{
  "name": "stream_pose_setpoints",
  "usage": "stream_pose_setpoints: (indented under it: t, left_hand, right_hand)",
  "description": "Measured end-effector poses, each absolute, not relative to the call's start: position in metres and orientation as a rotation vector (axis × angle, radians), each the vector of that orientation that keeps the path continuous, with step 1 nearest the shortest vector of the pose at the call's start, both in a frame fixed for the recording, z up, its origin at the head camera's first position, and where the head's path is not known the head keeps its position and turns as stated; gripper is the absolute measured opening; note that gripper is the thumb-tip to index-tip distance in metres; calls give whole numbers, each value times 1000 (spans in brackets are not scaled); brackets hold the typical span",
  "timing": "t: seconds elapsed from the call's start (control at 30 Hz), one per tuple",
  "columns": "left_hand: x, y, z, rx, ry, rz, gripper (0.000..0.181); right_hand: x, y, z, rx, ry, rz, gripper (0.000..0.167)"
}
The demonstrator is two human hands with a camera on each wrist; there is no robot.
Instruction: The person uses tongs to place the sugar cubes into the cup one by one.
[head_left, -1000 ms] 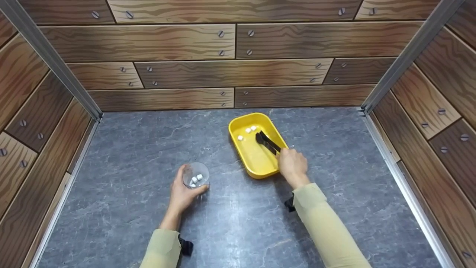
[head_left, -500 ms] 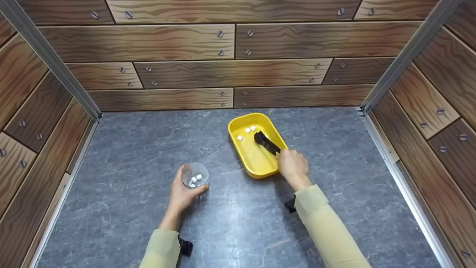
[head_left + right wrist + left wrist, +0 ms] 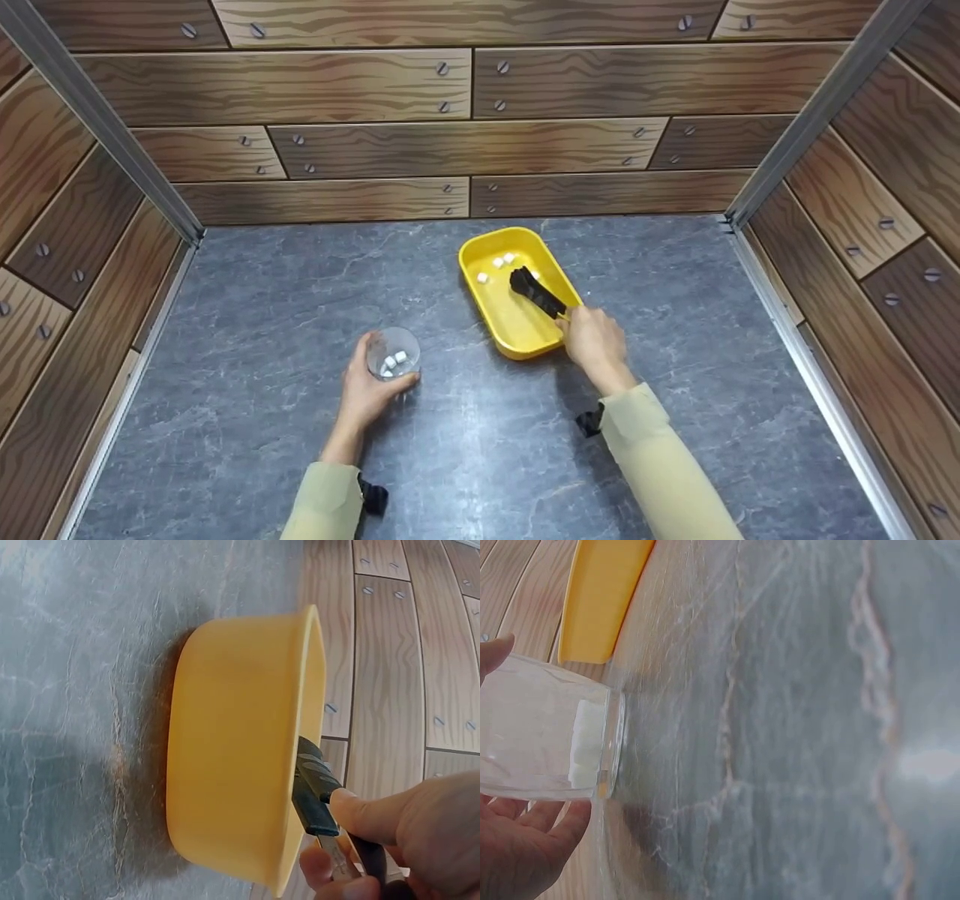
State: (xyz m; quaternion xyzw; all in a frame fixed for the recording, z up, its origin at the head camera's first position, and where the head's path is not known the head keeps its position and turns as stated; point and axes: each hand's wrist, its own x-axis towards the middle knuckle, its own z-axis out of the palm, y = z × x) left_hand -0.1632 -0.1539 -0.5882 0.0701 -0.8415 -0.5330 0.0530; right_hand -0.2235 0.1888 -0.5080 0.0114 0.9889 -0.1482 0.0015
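Note:
My left hand holds a clear cup with a few small white cubes at its bottom. In the left wrist view the cup stands with its base at the grey surface, thumb and fingers around its side. My right hand grips black tongs, whose tips reach down inside a yellow tray. Three white cubes lie toward the tray's far left; another shows partly beside the tongs. In the right wrist view the tray wall hides the tong tips.
The grey marbled surface spreads around the cup and tray. Wood-patterned walls stand at the back and both sides, with metal strips along the edges.
The tong arms have drawn closer together, and their tips have shifted slightly nearer and left. My right hand has moved slightly nearer. A cube beside the tongs now shows. The left hand keeps its hold on the cup.

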Motion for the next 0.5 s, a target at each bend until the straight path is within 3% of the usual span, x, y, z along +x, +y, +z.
stream_pose_setpoints:
  t: [0.5]
  left_hand:
    - [-163, -154, -589, 202, -2536, -1642, 103]
  right_hand:
    - [-203, 191, -503, -38, 3119, -589, 22]
